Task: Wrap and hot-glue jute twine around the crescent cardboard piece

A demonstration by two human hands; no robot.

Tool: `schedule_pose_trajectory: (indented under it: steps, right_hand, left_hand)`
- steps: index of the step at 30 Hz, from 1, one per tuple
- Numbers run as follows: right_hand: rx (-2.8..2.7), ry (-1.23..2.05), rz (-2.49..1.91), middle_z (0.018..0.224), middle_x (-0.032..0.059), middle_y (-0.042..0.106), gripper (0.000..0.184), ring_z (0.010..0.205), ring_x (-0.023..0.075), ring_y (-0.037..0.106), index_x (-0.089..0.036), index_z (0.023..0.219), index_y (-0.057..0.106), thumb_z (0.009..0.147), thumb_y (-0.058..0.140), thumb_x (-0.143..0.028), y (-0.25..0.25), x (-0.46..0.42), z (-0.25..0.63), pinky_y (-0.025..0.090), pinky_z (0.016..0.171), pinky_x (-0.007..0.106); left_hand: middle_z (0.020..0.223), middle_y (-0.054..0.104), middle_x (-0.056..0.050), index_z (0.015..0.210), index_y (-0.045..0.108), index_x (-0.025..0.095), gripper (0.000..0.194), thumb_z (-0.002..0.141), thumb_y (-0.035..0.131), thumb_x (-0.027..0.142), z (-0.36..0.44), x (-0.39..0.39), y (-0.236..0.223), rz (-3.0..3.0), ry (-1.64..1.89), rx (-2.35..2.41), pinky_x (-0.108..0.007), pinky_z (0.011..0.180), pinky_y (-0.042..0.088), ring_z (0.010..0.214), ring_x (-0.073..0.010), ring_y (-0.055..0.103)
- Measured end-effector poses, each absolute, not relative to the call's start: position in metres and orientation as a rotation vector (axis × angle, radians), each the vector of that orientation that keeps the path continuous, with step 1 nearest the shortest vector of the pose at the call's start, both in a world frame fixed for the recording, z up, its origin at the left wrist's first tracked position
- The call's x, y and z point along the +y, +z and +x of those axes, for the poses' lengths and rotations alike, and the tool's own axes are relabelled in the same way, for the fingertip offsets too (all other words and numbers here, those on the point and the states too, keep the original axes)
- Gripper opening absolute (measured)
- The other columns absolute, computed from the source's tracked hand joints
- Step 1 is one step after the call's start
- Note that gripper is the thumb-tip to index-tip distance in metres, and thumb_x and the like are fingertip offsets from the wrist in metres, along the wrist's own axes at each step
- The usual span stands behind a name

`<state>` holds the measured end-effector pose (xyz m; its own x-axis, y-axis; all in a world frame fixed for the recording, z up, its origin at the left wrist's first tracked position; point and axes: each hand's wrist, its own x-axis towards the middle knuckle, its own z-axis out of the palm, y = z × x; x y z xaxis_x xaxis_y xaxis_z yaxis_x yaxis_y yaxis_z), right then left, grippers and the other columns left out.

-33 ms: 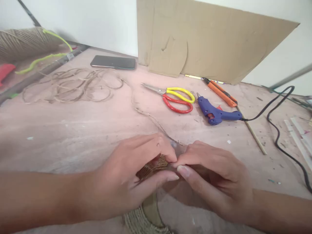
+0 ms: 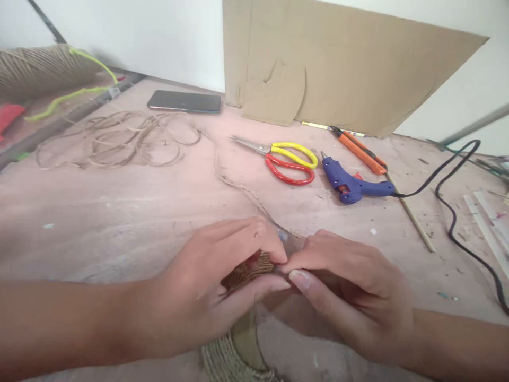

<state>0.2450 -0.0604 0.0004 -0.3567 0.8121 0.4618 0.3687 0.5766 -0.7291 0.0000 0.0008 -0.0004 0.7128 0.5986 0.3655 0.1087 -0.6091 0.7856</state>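
My left hand (image 2: 226,276) is closed around a curved cardboard piece wrapped in rows of jute twine (image 2: 252,270). Its lower part, with bare cardboard (image 2: 246,337) along the inside of the curve, shows below that hand. Thumb and forefinger of my right hand (image 2: 342,281) are pinched together at the wrapped piece's edge, close against the left fingertips. A strand of jute twine (image 2: 254,199) runs over the table to the right fingers, where its end is hidden. Exactly what sits between the fingertips is too small to make out.
Behind my hands lie scissors (image 2: 292,164), a blue glue gun (image 2: 345,183) with a black cord (image 2: 453,217), an orange cutter (image 2: 361,152) and a thin stick (image 2: 417,228). Loose twine (image 2: 131,138), a phone (image 2: 185,101), a twine spool (image 2: 43,71) and leaning cardboard (image 2: 350,63) are farther back.
My left fingers and thumb have shifted very slightly, showing a little more of the wrapped twine. The right hand keeps its pinch, and the table items are unmoved.
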Motion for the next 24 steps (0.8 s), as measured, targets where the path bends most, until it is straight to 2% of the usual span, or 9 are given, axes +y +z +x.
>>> schedule_pose_trajectory:
  steps: [3, 7, 13, 16, 20, 24]
  right_hand:
    - [-1.944, 0.671, -0.936, 0.084, -0.0048, 0.083, 0.025, 0.069, 0.0104, 0.074, -0.026, 0.125, 0.08, 0.11, 0.069, -0.008, 0.002, -0.061, 0.246, 0.059, 0.064, 0.025]
    - [-1.927, 0.685, -0.946, 0.086, -0.0037, 0.085, 0.025, 0.071, 0.0107, 0.078, -0.024, 0.125, 0.08, 0.11, 0.068, -0.008, 0.002, -0.061, 0.246, 0.063, 0.066, 0.025]
    - [-1.938, 0.665, -0.946, 0.084, -0.0026, 0.082, 0.022, 0.069, 0.0111, 0.073, -0.021, 0.123, 0.08, 0.111, 0.067, -0.008, -0.003, -0.061, 0.247, 0.059, 0.066, 0.027]
    - [-1.96, 0.615, -0.95, 0.082, -0.0031, 0.079, 0.021, 0.067, 0.0111, 0.068, -0.021, 0.121, 0.081, 0.109, 0.069, -0.007, -0.003, -0.062, 0.246, 0.055, 0.065, 0.029]
    - [-1.991, 0.584, -0.955, 0.079, -0.0036, 0.074, 0.021, 0.067, 0.0108, 0.064, -0.019, 0.119, 0.08, 0.109, 0.067, -0.006, -0.002, -0.064, 0.248, 0.051, 0.065, 0.031]
    - [-2.073, 0.571, -0.871, 0.081, -0.0021, 0.075, 0.03, 0.069, 0.0121, 0.067, -0.015, 0.129, 0.079, 0.106, 0.065, -0.001, -0.001, -0.063, 0.253, 0.05, 0.066, 0.034]
  left_hand:
    - [0.096, 0.077, 0.003, 0.113, 0.067, 0.025, 0.008, 0.118, 0.072, 0.027, -0.001, 0.003, 0.0, 2.177, 0.807, 0.59, -0.026, 0.075, 0.058, 0.08, -0.012, 0.071]
    - [0.093, 0.078, 0.002, 0.109, 0.072, 0.025, 0.009, 0.118, 0.071, 0.028, -0.002, 0.004, 0.002, 2.167, 0.772, 0.629, -0.03, 0.078, 0.059, 0.081, -0.0148, 0.073]
    - [0.1, 0.084, 0.003, 0.112, 0.076, 0.026, 0.007, 0.118, 0.074, 0.026, -0.004, 0.007, 0.002, 2.155, 0.79, 0.593, -0.029, 0.083, 0.061, 0.088, -0.014, 0.078]
    - [0.094, 0.083, 0.003, 0.109, 0.071, 0.027, 0.009, 0.118, 0.071, 0.023, -0.008, 0.01, -0.001, 2.316, 0.837, 0.501, -0.034, 0.076, 0.057, 0.079, -0.0149, 0.074]
    - [0.096, 0.083, -0.002, 0.11, 0.061, 0.027, 0.019, 0.109, 0.062, 0.009, -0.014, 0.019, 0.0, 2.654, 0.824, 0.339, -0.041, 0.071, 0.047, 0.076, -0.0205, 0.072]
    - [0.084, 0.069, 0.001, 0.105, 0.054, 0.027, 0.016, 0.117, 0.054, 0.015, -0.023, 0.035, 0.008, 2.619, 0.967, 0.481, -0.038, 0.073, 0.046, 0.07, -0.0172, 0.058]
